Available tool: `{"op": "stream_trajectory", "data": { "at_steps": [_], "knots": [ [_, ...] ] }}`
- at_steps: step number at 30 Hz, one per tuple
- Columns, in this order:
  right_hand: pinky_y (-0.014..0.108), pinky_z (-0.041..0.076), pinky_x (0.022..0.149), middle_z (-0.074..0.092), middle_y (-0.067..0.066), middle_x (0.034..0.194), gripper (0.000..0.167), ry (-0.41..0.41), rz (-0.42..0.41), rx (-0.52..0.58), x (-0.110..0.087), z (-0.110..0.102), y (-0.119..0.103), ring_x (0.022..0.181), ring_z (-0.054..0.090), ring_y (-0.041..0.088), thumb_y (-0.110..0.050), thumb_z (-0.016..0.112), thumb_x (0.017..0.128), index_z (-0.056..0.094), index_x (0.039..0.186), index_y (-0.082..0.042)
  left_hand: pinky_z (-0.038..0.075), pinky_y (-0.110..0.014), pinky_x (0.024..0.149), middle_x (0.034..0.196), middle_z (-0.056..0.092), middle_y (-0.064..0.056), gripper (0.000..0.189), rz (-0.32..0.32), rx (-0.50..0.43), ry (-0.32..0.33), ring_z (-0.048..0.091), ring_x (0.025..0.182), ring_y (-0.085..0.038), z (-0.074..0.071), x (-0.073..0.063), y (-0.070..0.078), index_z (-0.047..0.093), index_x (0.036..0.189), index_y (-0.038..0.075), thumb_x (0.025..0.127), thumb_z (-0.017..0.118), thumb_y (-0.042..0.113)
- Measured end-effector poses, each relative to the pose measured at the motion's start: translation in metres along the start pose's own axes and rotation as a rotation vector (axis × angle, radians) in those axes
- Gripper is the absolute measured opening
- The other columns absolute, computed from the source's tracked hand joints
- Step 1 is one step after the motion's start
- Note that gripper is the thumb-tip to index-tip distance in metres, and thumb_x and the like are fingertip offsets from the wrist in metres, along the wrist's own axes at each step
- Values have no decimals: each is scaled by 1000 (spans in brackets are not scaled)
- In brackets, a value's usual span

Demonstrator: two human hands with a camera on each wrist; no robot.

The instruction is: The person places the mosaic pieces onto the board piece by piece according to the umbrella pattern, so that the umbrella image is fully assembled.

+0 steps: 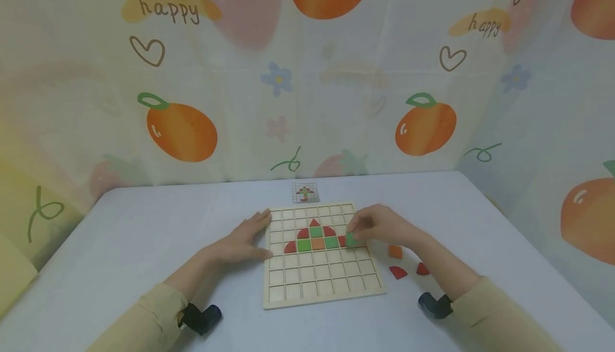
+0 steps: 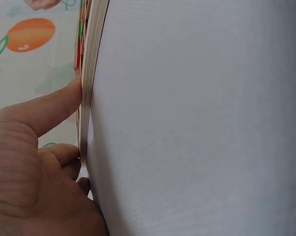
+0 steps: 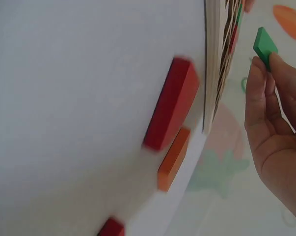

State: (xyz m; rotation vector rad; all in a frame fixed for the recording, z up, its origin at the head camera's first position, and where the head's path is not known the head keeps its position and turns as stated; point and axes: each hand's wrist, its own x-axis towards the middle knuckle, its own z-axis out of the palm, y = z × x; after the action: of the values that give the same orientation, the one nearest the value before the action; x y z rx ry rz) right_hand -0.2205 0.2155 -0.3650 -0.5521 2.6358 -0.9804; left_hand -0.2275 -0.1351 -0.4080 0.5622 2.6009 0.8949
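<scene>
A wooden grid board (image 1: 324, 288) lies on the table. On its upper half sit a red triangle (image 1: 314, 223), red rounded pieces (image 1: 290, 247), green square tiles (image 1: 304, 245) and an orange square tile (image 1: 318, 243). My left hand (image 1: 237, 242) rests at the board's left edge, thumb and fingers spread along it; the thumb (image 2: 59, 105) meets the rim in the left wrist view. Over the board's right side my right hand (image 1: 386, 227) pinches a green square tile (image 3: 264, 45) between thumb and fingertips, raised off the grid.
A small pattern card (image 1: 305, 193) lies behind the board. Right of the board are a loose orange tile (image 1: 395, 251) and two red rounded pieces (image 1: 397, 272), below my right forearm. A printed curtain (image 1: 307, 101) hangs behind the white table (image 1: 154, 224).
</scene>
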Motion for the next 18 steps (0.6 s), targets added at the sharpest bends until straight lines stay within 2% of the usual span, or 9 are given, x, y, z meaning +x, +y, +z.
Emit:
{"op": "stream_trajectory", "data": {
  "at_steps": [8,13,18],
  "knots": [
    [28,52,78,74,-3,89,11,-72,-52,40,13,16,-18,81,61,13,-12,71,86,75,94,-18,6,-59,128,169,10,-10,96,6,9,2,2,156,-39,0,0,0,18,158,4,84,72,32],
    [25,54,76,74,-4,88,13,-98,-99,26,20,25,-29,78,62,10,-10,71,86,76,95,-17,6,-59,128,169,10,-11,96,12,9,5,2,156,-39,0,1,0,19,157,3,83,73,32],
    [24,53,74,75,-7,87,15,-119,-108,2,24,33,-37,75,60,9,-9,70,86,78,93,-20,6,-60,128,169,10,-11,96,12,4,6,2,156,-39,1,2,-1,19,157,4,83,73,32]
  ]
}}
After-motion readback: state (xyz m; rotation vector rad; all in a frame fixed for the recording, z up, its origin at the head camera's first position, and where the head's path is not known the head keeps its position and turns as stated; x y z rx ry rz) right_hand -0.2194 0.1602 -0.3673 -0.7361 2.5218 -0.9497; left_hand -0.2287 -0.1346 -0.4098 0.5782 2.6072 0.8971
